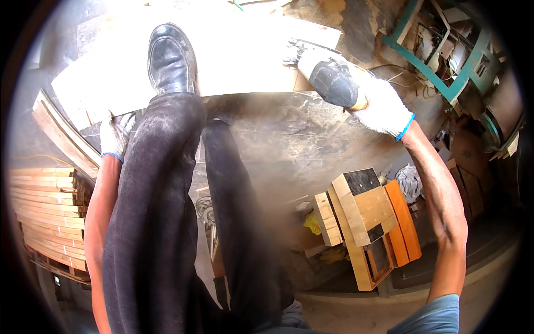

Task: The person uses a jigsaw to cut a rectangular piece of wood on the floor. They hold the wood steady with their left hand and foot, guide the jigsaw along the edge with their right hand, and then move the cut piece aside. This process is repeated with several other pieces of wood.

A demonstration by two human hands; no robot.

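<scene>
- Pale flat board (239,61): straight near edge; glare hides its texture.
- Black-and-white rounded power tool (334,83) at the board's right end; white-knit-gloved right hand (384,106) wrapped around it.
- White-knit-gloved left hand (115,136) at the board's near left edge; cannot tell its grip.
- Creased black shoe (172,61) covers part of the board.
- Angular green frame (428,72) right of the board; stacked pale wooden slats (47,209) nearer, left.

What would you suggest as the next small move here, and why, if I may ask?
Probably press the shoe down more firmly before moving the power tool: the shoe stands on the board, the left hand is at its near left edge, and the right hand holds the tool at its right end, where glare hides the contact.
</scene>
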